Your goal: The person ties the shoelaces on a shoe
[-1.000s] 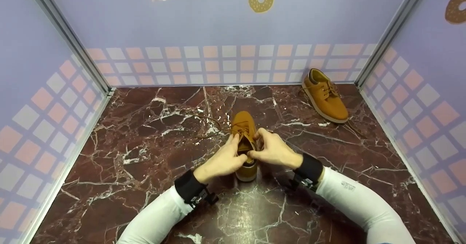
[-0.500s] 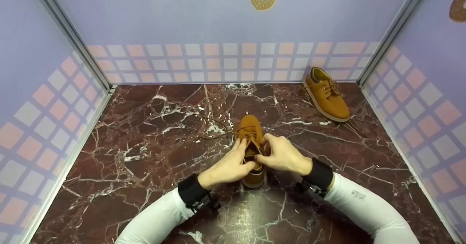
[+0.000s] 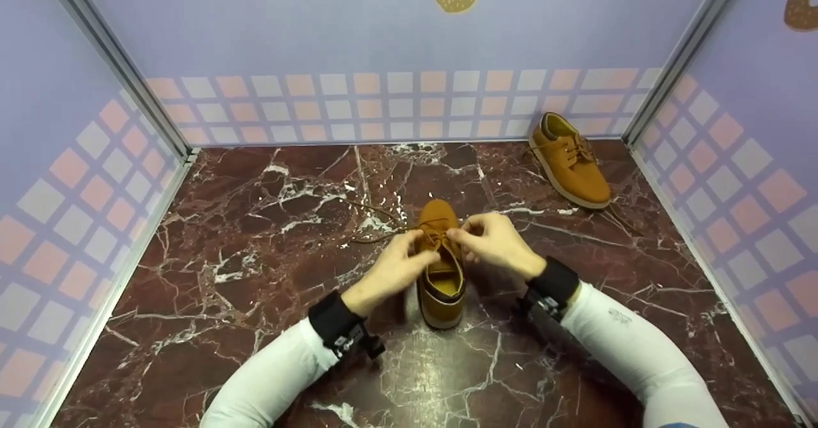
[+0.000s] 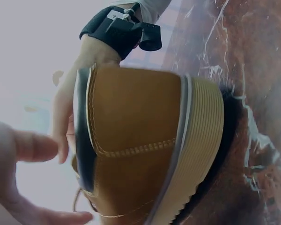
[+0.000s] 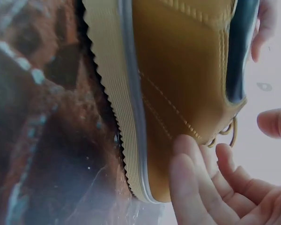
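Lilac walls [image 3: 345, 38] stand to the left, far and right, printed with sweets, doughnuts and bands of pink and white squares. They enclose a dark red, white-veined marbled floor [image 3: 236, 313]. My white sleeves [image 3: 639, 351] reach in from the near edge. The near shoe [image 3: 441, 306], tan, sits upright in the middle of the floor, toe far, heel near. The far shoe [image 3: 575, 175] stands far right by the wall, toe angled near and right. My left hand [image 3: 391, 267] lies along the near shoe's left side, thumb and fingers spread apart; my right hand [image 3: 501, 243] is at its right side, fingers against the upper, thumb clear of them, pinching nothing. Black wristbands [image 3: 335, 322] circle both wrists. The lace [image 3: 377, 239] trails left onto the floor. The print [image 3: 618, 316] on my right sleeve is too blurred to read, as is the small white label [image 4: 116, 15] on the right wristband.
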